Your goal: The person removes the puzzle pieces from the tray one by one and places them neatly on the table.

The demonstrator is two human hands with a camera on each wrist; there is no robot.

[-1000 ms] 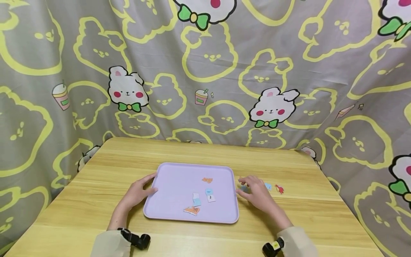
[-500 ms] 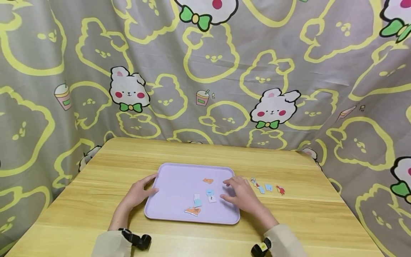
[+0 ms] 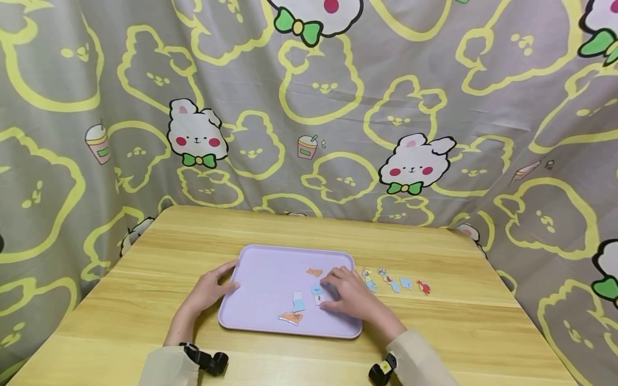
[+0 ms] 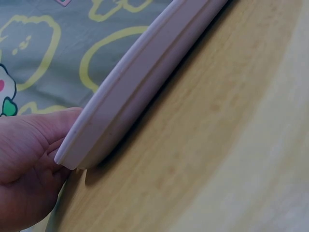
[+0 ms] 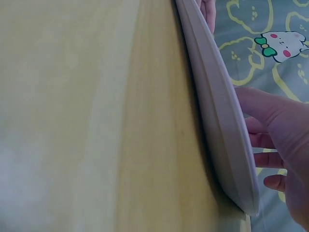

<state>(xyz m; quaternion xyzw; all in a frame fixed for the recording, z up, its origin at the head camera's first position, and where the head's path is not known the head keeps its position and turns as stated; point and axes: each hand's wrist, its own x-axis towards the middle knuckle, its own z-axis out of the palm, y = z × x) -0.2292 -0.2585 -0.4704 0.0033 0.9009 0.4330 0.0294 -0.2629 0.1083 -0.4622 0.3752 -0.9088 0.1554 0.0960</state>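
Note:
A lilac tray (image 3: pixel 260 279) lies on the table, with small paper cutouts on it. My left hand (image 3: pixel 212 287) holds the tray's left rim, thumb over the edge in the left wrist view. Above the tray's right half is my right hand (image 3: pixel 350 292), thumb and fingers apart around a blue-and-white cutout (image 3: pixel 316 290). To the left of that lies another white-and-blue cutout (image 3: pixel 298 303). One orange cutout (image 3: pixel 315 272) is farther back and a second orange cutout (image 3: pixel 291 318) lies near the front. In the right wrist view the tray's side (image 5: pixel 217 111) hides the cutouts.
Right of the tray, several colourful cutouts lie in a row on the wooden table (image 3: pixel 454 321), among them a blue cutout (image 3: pixel 405 283) and a red cutout (image 3: pixel 424 287). A patterned curtain (image 3: pixel 260 177) hangs behind the table and along both sides.
My right hand has moved left from the cutouts beside the tray to over the blue-and-white cutout, uncovering the pieces on the table. My left hand stays at the rim.

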